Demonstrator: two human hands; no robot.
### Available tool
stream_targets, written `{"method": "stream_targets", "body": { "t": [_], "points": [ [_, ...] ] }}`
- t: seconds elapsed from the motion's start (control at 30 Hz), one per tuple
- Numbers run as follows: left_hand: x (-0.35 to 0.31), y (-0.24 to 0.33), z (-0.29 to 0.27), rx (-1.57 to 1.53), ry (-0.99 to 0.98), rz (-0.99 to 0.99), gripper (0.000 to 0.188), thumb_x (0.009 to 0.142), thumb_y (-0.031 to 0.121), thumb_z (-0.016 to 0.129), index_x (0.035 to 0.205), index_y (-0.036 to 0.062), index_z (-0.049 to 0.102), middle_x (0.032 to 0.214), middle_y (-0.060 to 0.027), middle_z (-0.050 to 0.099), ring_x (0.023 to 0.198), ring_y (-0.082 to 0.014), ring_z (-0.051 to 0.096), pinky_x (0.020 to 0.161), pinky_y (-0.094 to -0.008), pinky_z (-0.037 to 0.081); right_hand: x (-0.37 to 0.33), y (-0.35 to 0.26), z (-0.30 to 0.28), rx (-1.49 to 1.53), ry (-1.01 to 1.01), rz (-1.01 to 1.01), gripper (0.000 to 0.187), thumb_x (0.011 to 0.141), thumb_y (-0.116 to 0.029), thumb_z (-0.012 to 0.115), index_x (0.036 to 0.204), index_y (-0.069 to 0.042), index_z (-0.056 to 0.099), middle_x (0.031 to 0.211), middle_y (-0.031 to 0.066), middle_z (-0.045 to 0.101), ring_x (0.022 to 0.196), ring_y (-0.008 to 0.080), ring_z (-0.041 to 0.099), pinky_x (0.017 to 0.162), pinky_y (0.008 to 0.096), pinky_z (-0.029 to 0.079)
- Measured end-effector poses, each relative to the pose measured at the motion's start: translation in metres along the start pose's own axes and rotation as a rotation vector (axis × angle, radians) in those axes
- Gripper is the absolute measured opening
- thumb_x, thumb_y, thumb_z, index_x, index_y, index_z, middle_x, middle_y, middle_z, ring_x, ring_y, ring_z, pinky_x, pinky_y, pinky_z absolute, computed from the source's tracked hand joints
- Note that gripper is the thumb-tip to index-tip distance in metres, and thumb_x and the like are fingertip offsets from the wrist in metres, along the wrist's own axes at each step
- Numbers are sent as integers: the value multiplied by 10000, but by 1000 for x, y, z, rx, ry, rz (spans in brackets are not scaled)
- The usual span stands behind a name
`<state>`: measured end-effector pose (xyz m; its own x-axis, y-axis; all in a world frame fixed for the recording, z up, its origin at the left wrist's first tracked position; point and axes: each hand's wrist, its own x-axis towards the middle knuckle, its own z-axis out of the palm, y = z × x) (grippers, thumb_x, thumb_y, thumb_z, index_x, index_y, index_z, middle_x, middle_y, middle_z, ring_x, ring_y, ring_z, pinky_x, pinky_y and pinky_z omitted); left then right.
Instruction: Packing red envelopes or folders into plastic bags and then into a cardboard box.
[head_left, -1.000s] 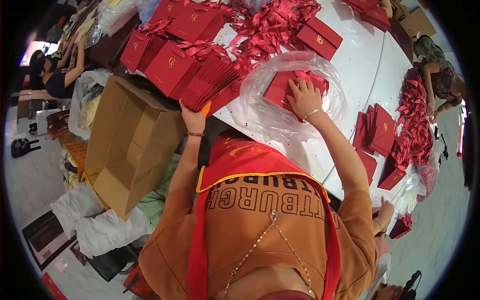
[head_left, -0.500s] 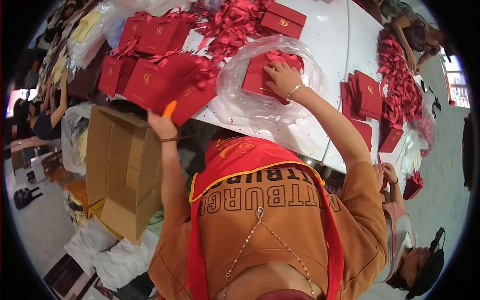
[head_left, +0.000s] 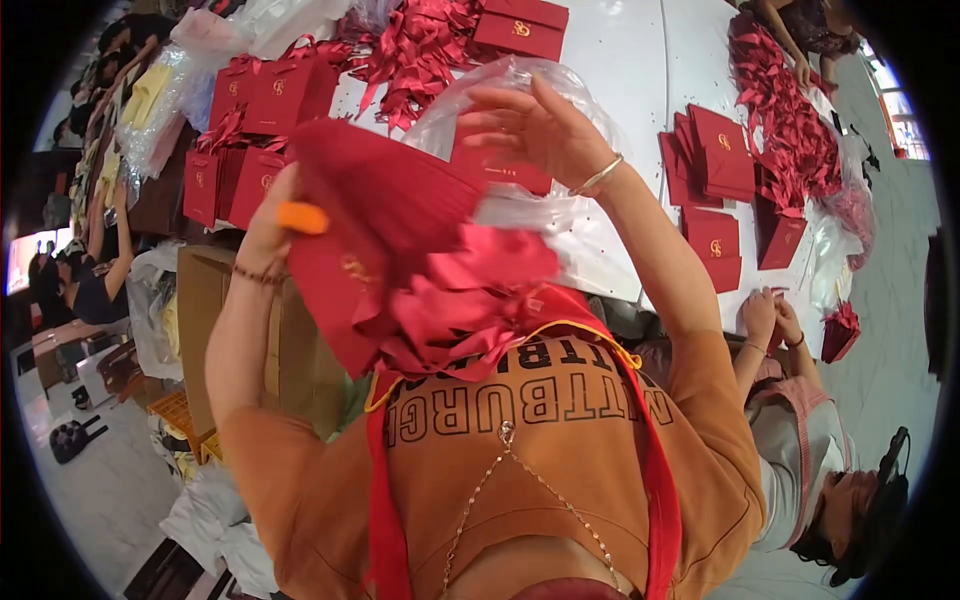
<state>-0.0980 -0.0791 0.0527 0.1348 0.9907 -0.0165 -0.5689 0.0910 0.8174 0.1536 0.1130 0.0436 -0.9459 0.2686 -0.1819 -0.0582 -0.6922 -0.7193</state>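
Observation:
My left hand (head_left: 272, 228), an orange cover on one finger, grips a stack of red gift bags (head_left: 345, 255) by its edge. The stack is tilted and smeared by motion, its red ribbons (head_left: 470, 300) hanging toward my chest. Above the table, my right hand (head_left: 550, 130) is empty with its fingers stretched apart. Just beyond and below that hand lies a clear plastic bag (head_left: 590, 215) with more red gift bags (head_left: 500, 170) in it, partly hidden by the hand and the lifted stack.
Red gift bags with ribbons stand at the table's left (head_left: 285, 95). Others (head_left: 722, 150) lie on the right beside a ribbon heap (head_left: 790, 120). An open cardboard box (head_left: 210, 330) is at my left. A co-worker's hands (head_left: 765, 320) are at the right edge.
My left hand has lifted the gift bag stack off the table and swung it toward my chest. My right hand has let go of the bags in the plastic bag and risen.

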Motion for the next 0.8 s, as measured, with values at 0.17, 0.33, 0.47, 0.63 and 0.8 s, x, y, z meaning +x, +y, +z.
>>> {"method": "stream_targets", "body": {
  "t": [0.17, 0.33, 0.47, 0.63, 0.8],
  "points": [
    [62, -10, 33, 380, -94, -519, 553, 700, 19, 593, 1213, -24, 392, 1137, -66, 516, 1033, -147, 502, 880, -277, 413, -26, 24, 40, -625, -9, 108, 871, 724, -254, 638, 1373, -76, 85, 1348, 156, 266, 1247, 255, 266, 999, 344, 255],
    [78, -8, 45, 545, -248, -668, 606, 669, -60, 577, 1241, 5, 386, 1131, -85, 519, 964, -127, 537, 800, -243, 448, -47, 42, 45, -557, 78, 138, 975, 622, -119, 716, 1361, -21, 87, 1325, 177, 291, 1228, 249, 300, 990, 323, 272],
    [74, -14, 27, 534, -269, -562, 641, 754, 142, 629, 1301, 53, 306, 1169, -119, 492, 985, -173, 543, 817, -285, 459, -48, 57, 39, -202, 131, 118, 883, 595, -45, 702, 1311, 23, 190, 1174, 152, 457, 1083, 215, 447, 917, 290, 353],
    [33, -54, 22, -316, 48, -251, 966, 704, 665, 466, 1370, 82, 78, 1328, -157, 326, 1199, -290, 359, 970, -433, 325, -57, 64, 32, -75, 198, 9, 764, 605, -16, 682, 1258, 28, 288, 1114, 117, 492, 1024, 191, 486, 880, 278, 385],
    [10, -86, 62, -315, 146, -56, 822, 778, 561, 493, 1355, 75, 167, 1349, -102, 297, 1229, -225, 319, 1006, -381, 289, -57, 64, 19, 10, 406, -147, 635, 628, -26, 678, 1166, 29, 345, 1054, 107, 506, 956, 171, 509, 834, 294, 423]
  ]
}}
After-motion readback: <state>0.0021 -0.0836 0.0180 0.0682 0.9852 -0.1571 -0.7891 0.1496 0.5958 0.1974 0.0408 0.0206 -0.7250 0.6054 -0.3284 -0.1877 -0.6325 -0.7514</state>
